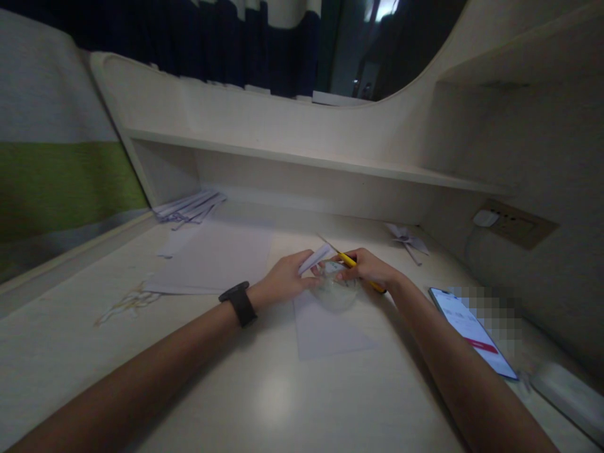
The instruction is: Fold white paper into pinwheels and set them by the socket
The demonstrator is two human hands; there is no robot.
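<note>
Dim light covers a pale tabletop (264, 390) set under a shelf, with a sheet of paper (325, 330) lying near the middle. Directly above that sheet, the left hand (283, 280) is closed on a folded white strip (315, 258) angled up to the right, while the right hand (368, 267) grips a yellow-handled tool (352, 263) with its long axis running down to the right. Both hands meet over a roll of clear tape (336, 290); a phone (472, 330) lies to the right, paper strips (189, 207) far left.

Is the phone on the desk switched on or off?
On: the phone lies flat beside the right arm, and its screen glows bright with a red bar.
</note>
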